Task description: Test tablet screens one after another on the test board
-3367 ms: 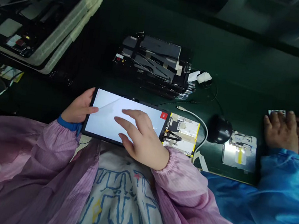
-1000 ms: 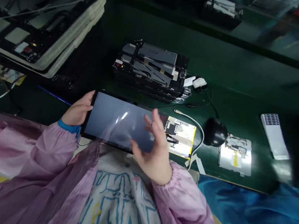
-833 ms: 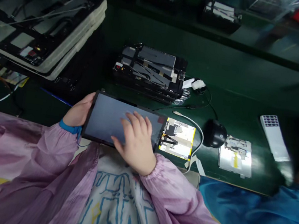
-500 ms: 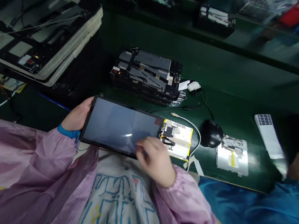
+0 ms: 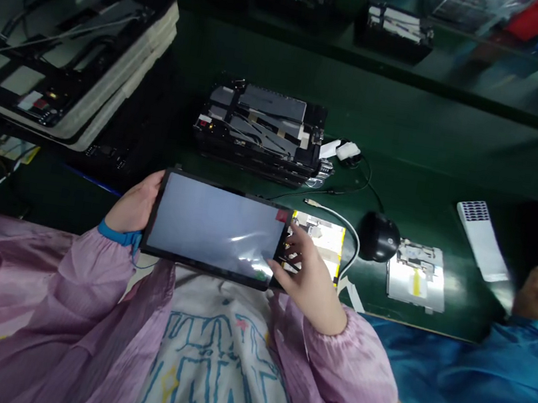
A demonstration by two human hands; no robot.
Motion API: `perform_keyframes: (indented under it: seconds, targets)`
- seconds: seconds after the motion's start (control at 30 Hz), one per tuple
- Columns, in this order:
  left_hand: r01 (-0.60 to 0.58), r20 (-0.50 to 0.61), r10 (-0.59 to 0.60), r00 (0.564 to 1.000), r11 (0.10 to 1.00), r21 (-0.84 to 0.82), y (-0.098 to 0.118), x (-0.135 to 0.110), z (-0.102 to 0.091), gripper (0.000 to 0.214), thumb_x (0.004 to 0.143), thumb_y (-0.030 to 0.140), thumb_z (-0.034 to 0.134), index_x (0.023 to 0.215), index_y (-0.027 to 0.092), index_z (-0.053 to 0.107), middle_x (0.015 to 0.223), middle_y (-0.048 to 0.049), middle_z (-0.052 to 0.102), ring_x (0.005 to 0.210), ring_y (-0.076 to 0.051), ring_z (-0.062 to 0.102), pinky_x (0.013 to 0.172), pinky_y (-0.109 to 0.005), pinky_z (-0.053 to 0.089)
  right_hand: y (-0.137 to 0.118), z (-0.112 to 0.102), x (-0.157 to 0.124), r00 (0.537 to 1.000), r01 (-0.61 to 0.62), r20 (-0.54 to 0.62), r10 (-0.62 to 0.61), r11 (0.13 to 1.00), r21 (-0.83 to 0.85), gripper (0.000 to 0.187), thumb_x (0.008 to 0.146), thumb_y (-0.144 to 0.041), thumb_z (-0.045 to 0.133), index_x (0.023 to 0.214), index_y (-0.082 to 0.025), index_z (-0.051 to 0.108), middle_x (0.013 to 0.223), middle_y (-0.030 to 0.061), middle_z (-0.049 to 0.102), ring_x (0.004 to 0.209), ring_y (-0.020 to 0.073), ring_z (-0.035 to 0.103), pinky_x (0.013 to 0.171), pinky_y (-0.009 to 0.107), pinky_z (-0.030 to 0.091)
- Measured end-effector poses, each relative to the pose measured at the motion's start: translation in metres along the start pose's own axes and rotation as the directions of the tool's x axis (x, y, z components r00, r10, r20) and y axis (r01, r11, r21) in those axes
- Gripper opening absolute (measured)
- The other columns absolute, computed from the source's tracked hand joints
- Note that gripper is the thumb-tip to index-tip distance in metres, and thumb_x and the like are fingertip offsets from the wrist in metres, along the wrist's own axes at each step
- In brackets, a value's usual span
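The tablet [image 5: 218, 224] is held screen up at the bench's near edge, its left end grasped by the left hand [image 5: 134, 205]. At its right end, the fingers of the right hand [image 5: 312, 272] are loosely bent and parted from the thumb; whether the screen is touched cannot be told. The yellow-edged panel [image 5: 331, 238] is partly covered by that hand and is skirted by a white cable [image 5: 355, 238]. Farther right, a metal plate [image 5: 428, 286] is seen beside a black dome [image 5: 379, 238]. Beyond the tablet, black units [image 5: 258, 136] are stacked; farther back, more units [image 5: 396, 28] are lined up.
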State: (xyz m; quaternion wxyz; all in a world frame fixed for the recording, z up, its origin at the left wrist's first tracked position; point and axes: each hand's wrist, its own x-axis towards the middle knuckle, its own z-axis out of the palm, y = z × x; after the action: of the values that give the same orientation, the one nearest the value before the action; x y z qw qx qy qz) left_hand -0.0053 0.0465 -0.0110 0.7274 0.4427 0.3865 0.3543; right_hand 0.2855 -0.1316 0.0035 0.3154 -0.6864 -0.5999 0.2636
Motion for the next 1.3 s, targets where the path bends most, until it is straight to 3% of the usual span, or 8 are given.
perform_keyframes:
  seconds: [0.1, 0.27, 0.37, 0.5, 0.63, 0.77, 1.03, 1.3]
  targets:
    - [0.017, -0.015, -0.018, 1.0, 1.0, -0.026, 0.001, 0.001, 0.0, 0.079, 0.06, 0.064, 0.073, 0.119, 0.016, 0.055, 0.118, -0.0103, 0.063, 0.122, -0.036, 0.047, 0.097, -0.045, 0.043, 0.0, -0.002, 0.0, 0.995, 0.053, 0.087, -0.049, 0.998, -0.045, 0.077, 0.08, -0.033, 0.065, 0.144, -0.023, 0.024, 0.119, 0.0137, 0.055, 0.097, 0.0269, 0.059, 0.083, 0.046, 0.053]
    - [0.035, -0.029, -0.037, 0.999, 0.998, -0.049, 0.002, 0.003, 0.001, 0.072, 0.062, 0.056, 0.076, 0.119, 0.016, 0.055, 0.112, -0.006, 0.066, 0.121, -0.036, 0.049, 0.097, -0.045, 0.044, 0.006, -0.002, -0.002, 0.989, 0.108, 0.113, -0.099, 0.991, -0.073, 0.085, 0.078, -0.027, 0.067, 0.147, -0.024, 0.019, 0.126, 0.0142, 0.05, 0.102, 0.0271, 0.058, 0.086, 0.045, 0.052]
    - [0.046, -0.045, -0.049, 0.998, 0.998, -0.05, 0.002, 0.004, 0.001, 0.069, 0.063, 0.053, 0.076, 0.118, 0.017, 0.057, 0.111, -0.0043, 0.067, 0.12, -0.036, 0.05, 0.096, -0.044, 0.046, 0.005, -0.007, -0.001, 0.99, 0.135, 0.041, -0.132, 0.988, -0.077, 0.087, 0.078, -0.033, 0.068, 0.147, -0.022, 0.016, 0.121, 0.0141, 0.053, 0.104, 0.028, 0.056, 0.086, 0.046, 0.052]
    - [0.038, -0.06, -0.042, 0.997, 0.998, -0.057, 0.001, 0.003, 0.003, 0.068, 0.062, 0.053, 0.077, 0.116, 0.016, 0.059, 0.111, -0.0052, 0.068, 0.12, -0.036, 0.05, 0.095, -0.043, 0.046, -0.008, -0.006, -0.001, 0.961, 0.219, -0.099, -0.256, 0.932, -0.289, 0.073, 0.08, -0.039, 0.066, 0.142, -0.022, 0.031, 0.12, 0.0159, 0.051, 0.113, 0.0333, 0.049, 0.093, 0.056, 0.044]
    - [0.045, -0.06, -0.05, 0.997, 0.996, -0.08, -0.001, 0.001, 0.002, 0.073, 0.059, 0.052, 0.079, 0.116, 0.012, 0.057, 0.106, -0.0043, 0.07, 0.12, -0.034, 0.052, 0.094, -0.04, 0.047, -0.028, 0.01, -0.004, 0.898, 0.426, 0.08, -0.432, 0.812, -0.399, 0.057, 0.08, -0.037, 0.066, 0.132, -0.024, 0.045, 0.133, 0.0151, 0.047, 0.127, 0.0363, 0.037, 0.105, 0.063, 0.028]
    - [0.068, -0.042, -0.072, 0.997, 0.993, -0.097, 0.0, -0.001, 0.002, 0.073, 0.059, 0.048, 0.081, 0.117, 0.01, 0.057, 0.107, -0.0037, 0.07, 0.115, -0.031, 0.056, 0.088, -0.034, 0.049, -0.041, 0.031, -0.004, 0.843, 0.538, 0.24, -0.482, 0.736, -0.41, 0.046, 0.084, -0.027, 0.062, 0.129, -0.026, 0.05, 0.139, 0.013, 0.045, 0.131, 0.0358, 0.033, 0.106, 0.067, 0.021]
    - [0.071, -0.019, -0.073, 0.997, 0.991, -0.111, 0.006, -0.004, 0.011, 0.061, 0.059, 0.043, 0.083, 0.109, 0.014, 0.064, 0.095, -0.0017, 0.074, 0.096, -0.026, 0.067, 0.076, -0.031, 0.05, -0.045, 0.045, 0.001, 0.818, 0.574, 0.246, -0.519, 0.713, -0.403, 0.035, 0.088, -0.023, 0.058, 0.123, -0.027, 0.056, 0.139, 0.0114, 0.048, 0.131, 0.0356, 0.034, 0.104, 0.07, 0.023]
    - [0.069, -0.048, -0.073, 0.996, 0.995, -0.069, 0.002, -0.002, 0.0, 0.065, 0.062, 0.045, 0.08, 0.117, 0.015, 0.061, 0.106, -0.0033, 0.071, 0.114, -0.033, 0.057, 0.09, -0.04, 0.048, -0.047, 0.048, 0.0, 0.818, 0.575, 0.248, -0.52, 0.724, -0.38, 0.026, 0.088, -0.025, 0.057, 0.114, -0.027, 0.061, 0.138, 0.0077, 0.05, 0.134, 0.0322, 0.032, 0.108, 0.066, 0.021]
